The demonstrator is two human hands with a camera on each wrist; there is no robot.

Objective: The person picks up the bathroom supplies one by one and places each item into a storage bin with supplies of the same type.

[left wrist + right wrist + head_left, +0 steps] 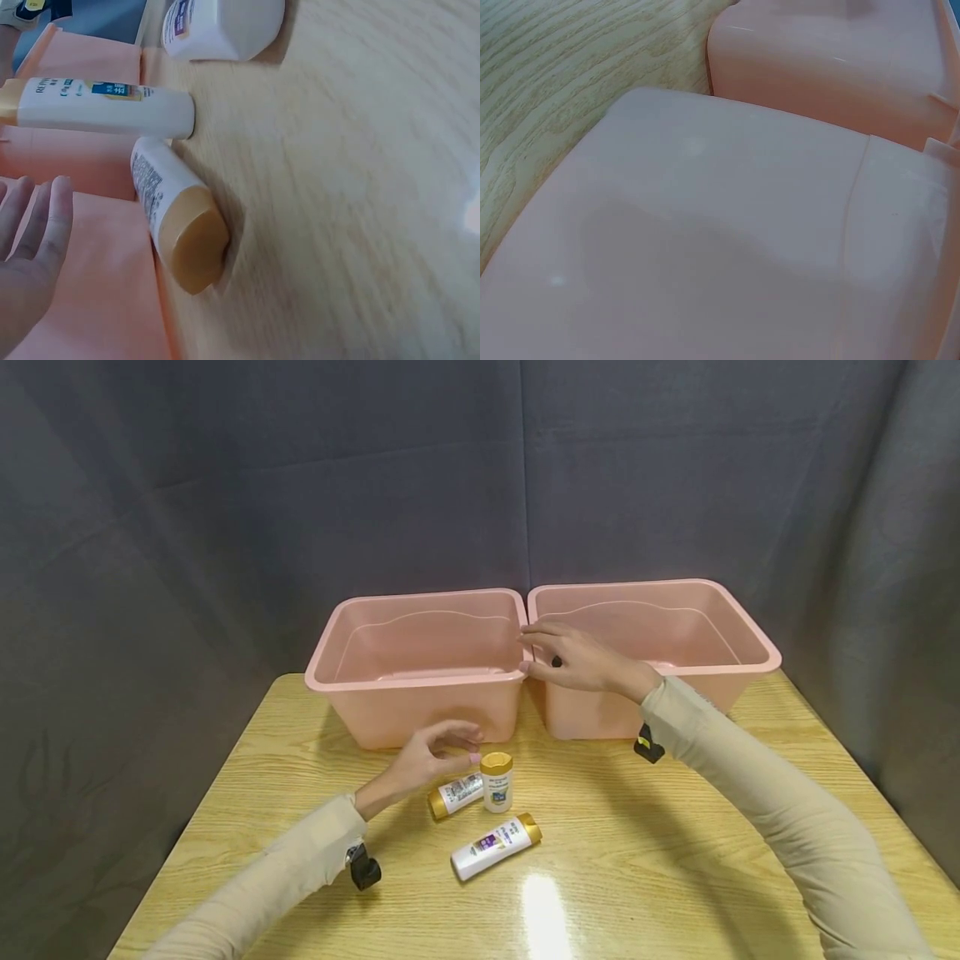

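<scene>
Head view: right hand (581, 660) grip pinches right bin (742, 647) rim corner; left hand (431, 758) grip spread, just beside upright bottle (497, 782).

Left hand (427, 758): forearm enters from lower left in a beige sleeve, black wrist unit on the underside of the cuff. Hand raised, fingers loosely curved and spread, thumb apart, nothing held; left wrist view shows fingers (45, 217) nearly straight, side by side. Right hand (573, 658): arm extends from lower right, elbow bent, same sleeve and black unit. Fingers extended leftward, slightly bent, thumb below; grip cannot be judged.
</scene>
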